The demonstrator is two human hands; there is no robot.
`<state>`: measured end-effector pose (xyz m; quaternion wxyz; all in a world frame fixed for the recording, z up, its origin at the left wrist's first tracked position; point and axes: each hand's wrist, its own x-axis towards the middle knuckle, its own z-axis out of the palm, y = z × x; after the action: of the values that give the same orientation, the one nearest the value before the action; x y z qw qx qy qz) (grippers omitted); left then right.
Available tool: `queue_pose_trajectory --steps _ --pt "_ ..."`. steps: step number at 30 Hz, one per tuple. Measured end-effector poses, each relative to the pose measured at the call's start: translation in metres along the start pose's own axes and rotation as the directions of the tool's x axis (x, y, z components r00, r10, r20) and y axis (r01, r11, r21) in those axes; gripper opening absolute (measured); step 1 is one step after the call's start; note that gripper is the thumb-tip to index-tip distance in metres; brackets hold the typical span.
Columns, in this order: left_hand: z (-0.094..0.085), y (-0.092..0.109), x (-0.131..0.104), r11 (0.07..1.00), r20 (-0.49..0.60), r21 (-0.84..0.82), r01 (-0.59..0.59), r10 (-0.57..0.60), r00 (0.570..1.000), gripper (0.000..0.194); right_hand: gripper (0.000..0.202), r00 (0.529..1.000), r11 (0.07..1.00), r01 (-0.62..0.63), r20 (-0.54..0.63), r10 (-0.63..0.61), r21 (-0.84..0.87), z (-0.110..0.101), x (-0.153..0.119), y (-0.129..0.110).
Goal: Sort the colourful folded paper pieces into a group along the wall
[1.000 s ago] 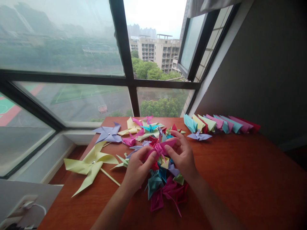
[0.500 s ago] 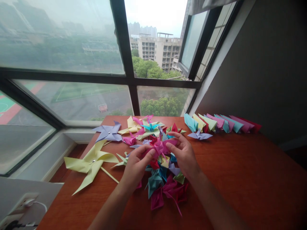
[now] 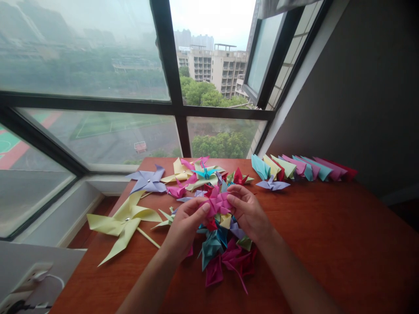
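Note:
Between both hands, a pink folded paper piece [image 3: 217, 203] is held above a heap of folded paper. My left hand [image 3: 190, 220] pinches its left side between thumb and fingers. My right hand [image 3: 250, 211] grips the right side in the same way. Under and behind the hands lie small folded pieces, among them a teal one [image 3: 211, 248], a magenta one [image 3: 214, 271] and a cream one [image 3: 225, 220]. A bright blue paper crane [image 3: 206, 172] rests farther back on the pile. Parts of the heap are hidden by the hands.
A yellow pinwheel [image 3: 127, 220] with a stick and a lilac pinwheel [image 3: 149, 180] lie at the left of the brown table [image 3: 327, 244]. At the back right stands a row of folded papers [image 3: 304, 168], with a lilac crane [image 3: 273, 185] before it. Windows rise behind the table.
The pink piece has changed shape and looks more compact, its right wing no longer spread out. My right hand has moved slightly down and toward my left hand.

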<state>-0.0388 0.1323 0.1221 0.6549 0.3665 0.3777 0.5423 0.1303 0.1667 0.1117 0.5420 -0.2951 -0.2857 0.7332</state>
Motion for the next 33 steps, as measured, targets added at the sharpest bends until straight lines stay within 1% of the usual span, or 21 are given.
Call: queue_pose_trajectory --steps 4,6,8,11,13,15,17,19,21,23,26,28,31,33 --pt "-0.001 0.0 0.0 0.999 0.035 0.009 -0.041 0.04 0.999 0.016 0.021 0.999 0.998 0.008 0.04 -0.005 -0.068 -0.003 0.0 0.002" --pt "-0.001 0.001 0.0 0.998 0.042 0.039 -0.05 0.048 0.998 0.016 0.016 0.998 0.987 0.019 0.062 -0.009 -0.158 -0.004 -0.001 0.0" --pt "-0.001 0.002 0.0 0.991 0.031 0.115 -0.064 0.061 0.998 0.017 0.013 0.995 0.956 0.071 0.086 -0.048 -0.284 -0.004 -0.002 -0.003" --pt "-0.001 0.004 -0.001 0.948 0.018 0.284 -0.144 0.145 0.989 0.015 0.009 0.978 0.861 0.196 0.156 -0.138 -0.47 -0.004 -0.004 -0.011" --pt "-0.001 0.005 0.0 0.894 0.047 0.386 -0.229 0.229 0.972 0.013 0.012 0.962 0.777 0.265 0.212 -0.172 -0.57 -0.004 -0.005 -0.017" --pt "-0.001 0.005 0.0 0.828 0.092 0.469 -0.307 0.299 0.95 0.012 0.019 0.95 0.704 0.308 0.253 -0.186 -0.639 -0.005 -0.005 -0.023" --pt "-0.001 0.004 0.001 0.753 0.132 0.55 -0.361 0.348 0.928 0.012 0.029 0.94 0.656 0.335 0.29 -0.181 -0.676 -0.007 -0.005 -0.028" --pt "0.0 0.003 0.001 0.678 0.16 0.622 -0.392 0.38 0.911 0.012 0.034 0.927 0.618 0.362 0.336 -0.164 -0.698 -0.009 -0.005 -0.031" --pt "0.001 0.002 0.0 0.62 0.175 0.669 -0.409 0.404 0.898 0.012 0.03 0.917 0.563 0.387 0.371 -0.148 -0.73 -0.011 -0.005 -0.031" --pt "0.003 0.002 -0.001 0.58 0.181 0.698 -0.42 0.425 0.887 0.012 0.024 0.911 0.495 0.407 0.383 -0.155 -0.768 -0.011 -0.006 -0.03" --pt "0.006 0.002 -0.002 0.539 0.172 0.73 -0.419 0.449 0.877 0.011 0.021 0.899 0.402 0.438 0.378 -0.223 -0.804 -0.009 -0.007 -0.025" --pt "0.006 0.002 -0.003 0.529 0.162 0.739 -0.416 0.46 0.873 0.011 0.02 0.882 0.355 0.463 0.382 -0.277 -0.812 -0.007 -0.008 -0.022" --pt "0.006 0.001 -0.002 0.528 0.15 0.74 -0.417 0.475 0.867 0.011 0.018 0.854 0.304 0.497 0.396 -0.337 -0.813 -0.004 -0.009 -0.018" --pt "0.006 0.001 -0.002 0.528 0.145 0.74 -0.418 0.481 0.865 0.01 0.016 0.845 0.281 0.502 0.394 -0.362 -0.818 -0.003 -0.009 -0.016"
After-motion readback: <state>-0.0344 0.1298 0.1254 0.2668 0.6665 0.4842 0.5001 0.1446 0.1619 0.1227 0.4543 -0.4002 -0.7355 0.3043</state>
